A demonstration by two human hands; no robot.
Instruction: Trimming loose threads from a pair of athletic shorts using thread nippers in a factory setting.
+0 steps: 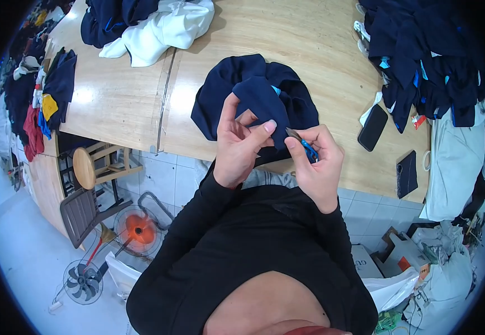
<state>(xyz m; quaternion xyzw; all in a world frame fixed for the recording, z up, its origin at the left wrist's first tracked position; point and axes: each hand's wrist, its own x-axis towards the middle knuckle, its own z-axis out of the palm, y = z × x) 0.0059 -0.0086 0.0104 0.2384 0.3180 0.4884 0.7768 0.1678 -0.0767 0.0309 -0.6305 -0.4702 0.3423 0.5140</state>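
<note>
A navy blue garment (pixel 220 84) lies bunched on the wooden table in front of me, with a small light blue tab showing on it. My left hand (pixel 241 139) pinches a raised edge of it between thumb and fingers. Close by on the right, my right hand (pixel 318 159) is closed around a small pair of thread snips (pixel 309 151) with blue handles. Their metal tip is beside the held cloth; I cannot tell whether it touches. Part of the garment hangs toward me over the table's near edge.
A black phone (pixel 373 128) and a dark fabric piece (pixel 406 174) lie to the right on the wooden table (pixel 298 33). Navy garments (pixel 415 56) pile up at far right. White cloth (pixel 161 28) sits at far left. A wooden stool (pixel 84 167) and fans (pixel 138 230) stand below left.
</note>
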